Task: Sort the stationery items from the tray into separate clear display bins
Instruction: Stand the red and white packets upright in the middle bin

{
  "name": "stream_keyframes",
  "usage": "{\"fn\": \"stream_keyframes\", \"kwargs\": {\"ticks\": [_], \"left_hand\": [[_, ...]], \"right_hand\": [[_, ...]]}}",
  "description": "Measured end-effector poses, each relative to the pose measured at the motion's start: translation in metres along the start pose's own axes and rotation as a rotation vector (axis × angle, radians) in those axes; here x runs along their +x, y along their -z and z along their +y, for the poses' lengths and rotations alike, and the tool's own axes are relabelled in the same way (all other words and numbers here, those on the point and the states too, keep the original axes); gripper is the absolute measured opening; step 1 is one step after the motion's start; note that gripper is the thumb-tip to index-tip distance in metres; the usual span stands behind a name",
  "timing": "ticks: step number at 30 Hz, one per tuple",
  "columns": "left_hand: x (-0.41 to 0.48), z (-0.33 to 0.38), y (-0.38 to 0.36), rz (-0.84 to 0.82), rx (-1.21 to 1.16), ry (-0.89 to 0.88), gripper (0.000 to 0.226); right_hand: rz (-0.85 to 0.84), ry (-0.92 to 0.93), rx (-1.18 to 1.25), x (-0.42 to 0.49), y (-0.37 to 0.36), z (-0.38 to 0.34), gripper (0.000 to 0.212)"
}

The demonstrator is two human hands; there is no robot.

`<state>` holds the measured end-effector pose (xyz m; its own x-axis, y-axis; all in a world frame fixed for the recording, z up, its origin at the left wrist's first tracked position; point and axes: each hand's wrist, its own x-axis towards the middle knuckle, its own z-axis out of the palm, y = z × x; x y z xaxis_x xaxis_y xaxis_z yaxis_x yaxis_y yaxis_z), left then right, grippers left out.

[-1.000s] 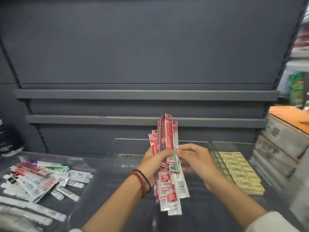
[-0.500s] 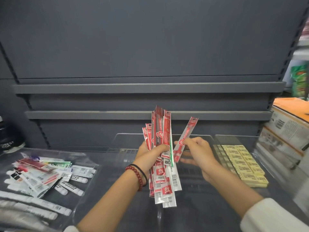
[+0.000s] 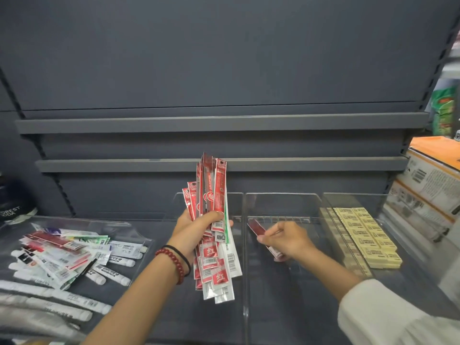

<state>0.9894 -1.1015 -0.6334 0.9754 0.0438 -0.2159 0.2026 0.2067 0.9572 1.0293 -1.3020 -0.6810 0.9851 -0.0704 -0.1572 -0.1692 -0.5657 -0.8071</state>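
– Red packets [image 3: 214,188], the long narrow ones: where do you have them?
– Most of them stand fanned in your left hand [image 3: 199,229]. Your fingers and thumb wrap round the middle of the bunch. The tops point up towards the grey shelf rails [image 3: 298,161] and the lower ends hang over the left bin [image 3: 219,324].
– And your right hand [image 3: 286,241]?
– It pinches a single red packet [image 3: 257,229], held apart from the bunch and low in the middle bin [image 3: 286,307]. The packet lies slanted, with its far end pointing away and to your left. I cannot tell whether it touches the bin floor.
– What do you have in the other bin?
– Yellow packs [image 3: 366,235] lie in tidy rows in the right bin [image 3: 353,200], next to the bin your right hand is in.
– And the tray [image 3: 82,221]?
– It sits well off to your left. It holds a loose heap of mixed stationery [image 3: 64,255]: more red packets, green-printed ones, and white tubes [image 3: 112,270] lying across one another.
– Anything on your arms?
– A red bead bracelet [image 3: 174,263] and a thin black band [image 3: 183,255] circle your left wrist. A white sleeve [image 3: 388,317] covers your right forearm.
– And beside the bins?
– Printed cardboard boxes [image 3: 428,185] are stacked at your far right, just past the right bin.
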Motion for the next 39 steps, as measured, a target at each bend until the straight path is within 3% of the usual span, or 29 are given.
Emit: {"fn": "stream_keyframes", "kwargs": {"ticks": [3,7,13,16,19,25,33,39], "left_hand": [[0.0,-0.002,0.003,0.016,0.016,0.014,0.03],[0.004,-0.004,0.005,0.017,0.035,0.045,0.031],[0.004,-0.003,0.008,-0.003,0.072,0.093,0.036],[0.003,-0.003,0.008,-0.011,0.082,0.081,0.033],[-0.001,-0.002,0.004,-0.047,0.125,0.038,0.023],[-0.003,-0.003,-0.004,-0.076,0.291,-0.066,0.036],[-0.003,-0.004,-0.003,-0.101,0.253,-0.018,0.033],[-0.002,-0.005,0.0,-0.052,0.261,0.004,0.026]], "right_hand": [[0.005,0.018,0.009,0.009,-0.008,0.004,0.01],[-0.01,-0.029,0.1,0.014,-0.019,0.006,0.014],[-0.158,0.166,-0.21,0.009,-0.019,0.012,0.024],[-0.045,0.281,-0.047,0.006,-0.012,0.003,0.009],[0.033,0.289,0.193,-0.004,-0.005,-0.017,0.018],[-0.09,0.223,0.398,-0.022,-0.005,-0.041,0.026],[-0.094,0.142,0.649,-0.014,0.001,-0.04,0.021],[-0.023,0.152,0.428,0.007,0.021,-0.019,0.018]]}}
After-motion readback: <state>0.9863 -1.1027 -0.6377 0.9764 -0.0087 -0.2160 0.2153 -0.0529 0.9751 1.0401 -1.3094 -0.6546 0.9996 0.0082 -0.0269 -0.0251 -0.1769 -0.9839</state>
